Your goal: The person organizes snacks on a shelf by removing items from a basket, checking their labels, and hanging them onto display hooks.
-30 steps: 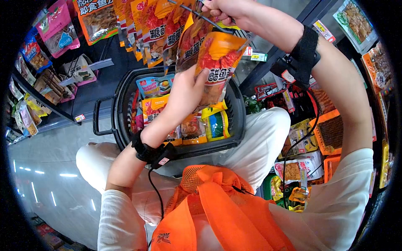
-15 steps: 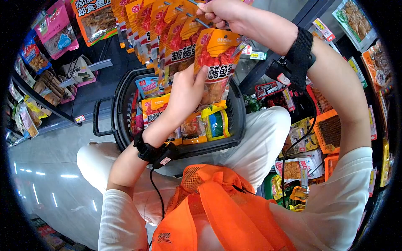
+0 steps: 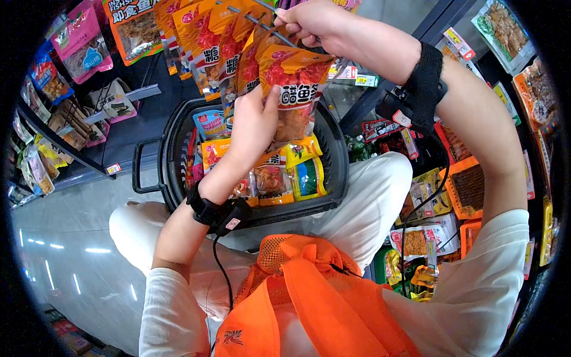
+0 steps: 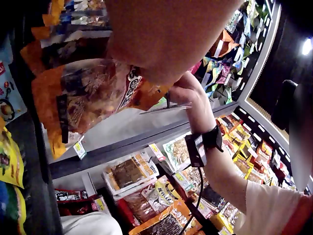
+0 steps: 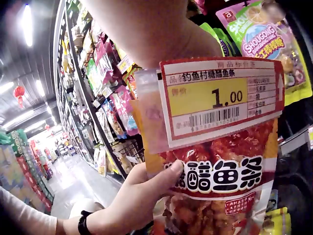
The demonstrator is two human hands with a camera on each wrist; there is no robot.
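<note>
The left hand point(image 3: 254, 122) grips an orange food packet point(image 3: 292, 122) by its left edge, above the basket; its thumb lies on the front in the right wrist view. Similar packets point(image 3: 209, 56) hang behind it on a metal rod point(image 3: 245, 16). At the rod's front end, the right hand point(image 3: 315, 22) holds on with curled fingers. A price card point(image 5: 220, 103) covers the packet's top in the right wrist view. In the left wrist view the packet point(image 4: 90, 98) hangs tilted beside the left hand point(image 4: 156, 44), whose fingers are mostly hidden.
A black basket point(image 3: 339, 178) with several packets stands between the person's knees. Shelf posts point(image 3: 389, 77) rise beyond it, and packets in trays point(image 3: 470, 187) lie at right. Other packets point(image 3: 134, 30) hang at upper left.
The left hand and front packet moved right and toward the rod's end, then back left. The hanging packets spread along the rod, then shifted left. The right hand stayed nearly in place.
</note>
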